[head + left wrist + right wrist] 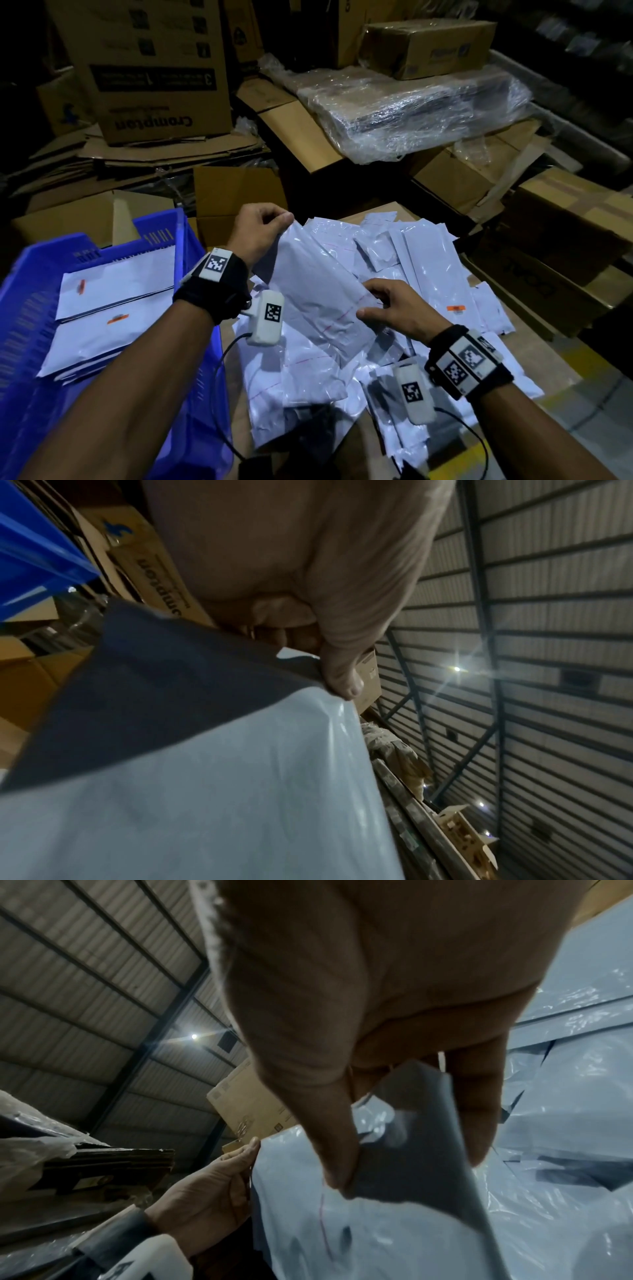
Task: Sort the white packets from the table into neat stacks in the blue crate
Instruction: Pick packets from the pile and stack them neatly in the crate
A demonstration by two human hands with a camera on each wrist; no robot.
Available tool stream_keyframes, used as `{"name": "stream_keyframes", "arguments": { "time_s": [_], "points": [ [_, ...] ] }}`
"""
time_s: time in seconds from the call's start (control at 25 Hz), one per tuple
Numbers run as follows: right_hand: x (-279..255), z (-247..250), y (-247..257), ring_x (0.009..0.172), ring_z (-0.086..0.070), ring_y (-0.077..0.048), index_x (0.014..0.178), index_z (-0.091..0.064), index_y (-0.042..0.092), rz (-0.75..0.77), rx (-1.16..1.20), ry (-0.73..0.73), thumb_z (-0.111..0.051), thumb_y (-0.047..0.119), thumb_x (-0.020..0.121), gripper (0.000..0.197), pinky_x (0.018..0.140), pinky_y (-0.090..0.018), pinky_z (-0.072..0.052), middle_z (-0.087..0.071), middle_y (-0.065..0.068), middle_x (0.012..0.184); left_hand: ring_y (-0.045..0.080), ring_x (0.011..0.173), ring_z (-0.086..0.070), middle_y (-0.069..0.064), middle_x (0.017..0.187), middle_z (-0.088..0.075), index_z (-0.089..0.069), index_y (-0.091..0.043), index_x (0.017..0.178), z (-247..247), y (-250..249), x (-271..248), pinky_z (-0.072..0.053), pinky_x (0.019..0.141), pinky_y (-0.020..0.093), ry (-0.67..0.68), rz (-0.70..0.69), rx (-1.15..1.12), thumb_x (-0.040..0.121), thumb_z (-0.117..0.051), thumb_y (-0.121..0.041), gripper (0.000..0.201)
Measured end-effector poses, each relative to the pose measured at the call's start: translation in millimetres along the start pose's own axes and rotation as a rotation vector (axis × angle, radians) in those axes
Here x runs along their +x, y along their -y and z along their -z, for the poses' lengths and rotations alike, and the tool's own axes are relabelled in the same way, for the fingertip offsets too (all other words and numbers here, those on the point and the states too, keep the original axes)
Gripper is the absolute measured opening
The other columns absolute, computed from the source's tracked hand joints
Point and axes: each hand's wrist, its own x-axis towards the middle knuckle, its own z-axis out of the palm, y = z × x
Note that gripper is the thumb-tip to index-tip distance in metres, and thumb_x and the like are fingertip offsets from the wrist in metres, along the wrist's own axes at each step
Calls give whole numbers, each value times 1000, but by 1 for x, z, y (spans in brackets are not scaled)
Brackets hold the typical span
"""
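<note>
Two hands hold one white packet (318, 291) above the desk (394, 210), the packet slanting from 11 o'clock down to 5 o'clock in the head view. Nearest, the right hand (400, 310) has its grip pinching the packet's lower edge, thumb on top and fingers (476, 1110) beneath, as the right wrist view confirms. At 9 o'clock from the packet, the blue crate (30, 342) stands just beside the desk; it contains stacked packets (113, 308) lying flat in two overlapping stacks, two bearing small orange labels. Farther out, the left hand (260, 229) has its grip pinching the packet's upper corner; the left wrist view shows the thumb (341, 674) pressed on that corner. Under and beyond the held item, a loose pile of packets (428, 274) covers the desk, overlapping at mixed angles. At 12 o'clock, cardboard boxes (147, 68) and a plastic-wrapped bundle (411, 109) are stacked behind.
</note>
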Motion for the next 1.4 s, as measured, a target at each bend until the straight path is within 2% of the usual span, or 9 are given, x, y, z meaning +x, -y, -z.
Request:
{"name": "stream_keyframes", "arguments": {
  "time_s": [0.2, 0.28, 0.36, 0.6, 0.76, 0.96, 1.08, 1.2, 1.4],
  "points": [
    [7, -10, 4, 90, -64, -15, 106, -69, 21, 62, -164, -378, -72, 20, 81, 26, 83, -41, -53, -70, 7, 97, 16, 104, -54, 4, 118, -56, -53, -10, 124, 2, 4, -10, -46, 79, 16, -290, 113, 29, 93, -63, -26, 37],
    [12, -19, 14, 92, -62, -22, 109, -65, 19, 99, -314, -536, -68, 20, 84, 25, 78, -39, -52, -69, 2, 100, 18, 110, -49, 5, 128, -46, -37, -11, 136, -6, 0, -18, -46, 80, 18, -248, 327, -171, 90, -65, -41, 62],
    [16, -31, 25, 89, -60, -28, 106, -64, 15, 206, -490, -633, -68, 14, 84, 23, 69, -37, -49, -66, -3, 98, 21, 114, -52, 3, 131, -45, -29, -17, 141, -15, -3, -26, -50, 92, 38, -104, 520, -440, 85, -68, -50, 76],
    [21, -61, 37, 90, -57, -33, 100, -62, 12, 458, -760, -567, -69, 20, 79, 24, 72, -37, -42, -61, -7, 102, 26, 90, -63, 10, 94, -62, -52, -5, 106, -29, 1, -38, -56, 74, 40, -282, 491, -842, 92, -60, 0, 17],
    [13, -68, 30, 126, -44, -19, 122, -57, 20, 247, -240, -490, -59, 52, 85, 49, 101, -33, -37, -47, -4, 136, 26, 91, -67, 12, 104, -66, -54, -4, 117, -17, 11, -39, -59, 70, 40, -296, 448, -980, 94, -56, 3, 24],
    [14, -64, 42, 131, -38, -16, 148, -32, 23, -200, 611, -507, -71, 24, 89, 70, 107, -34, -36, -30, 0, 150, 24, 94, -68, 10, 107, -70, -58, -6, 119, -14, 14, -47, -59, 76, 38, -184, 375, -1062, 99, -50, -6, 22],
    [16, -62, 41, 123, -48, -22, 150, -28, 19, -272, 866, -558, -71, 5, 87, 77, 92, -31, -48, -30, -11, 150, 28, 101, -68, 13, 114, -69, -57, -4, 123, -12, 22, -46, -58, 77, 37, -170, 369, -1119, 101, -46, -7, 24],
    [15, -62, 41, 87, -68, -18, 149, -30, 18, -346, 1131, -509, -69, -2, 86, 77, 68, -27, -56, -43, -21, 144, 25, 102, -68, 12, 115, -69, -57, -4, 123, -9, 21, -47, -58, 78, 36, -149, 360, -1131, 102, -44, -9, 25],
    [16, -65, 42, 68, -71, -15, 137, -47, 13, -349, 1170, -539, -67, -8, 85, 59, 59, -25, -57, -59, -25, 125, 19, 86, -69, 7, 93, -73, -64, -5, 100, -6, 25, -48, -57, 82, 33, -284, 394, -1005, 101, -50, -14, 17]
  ]
}}
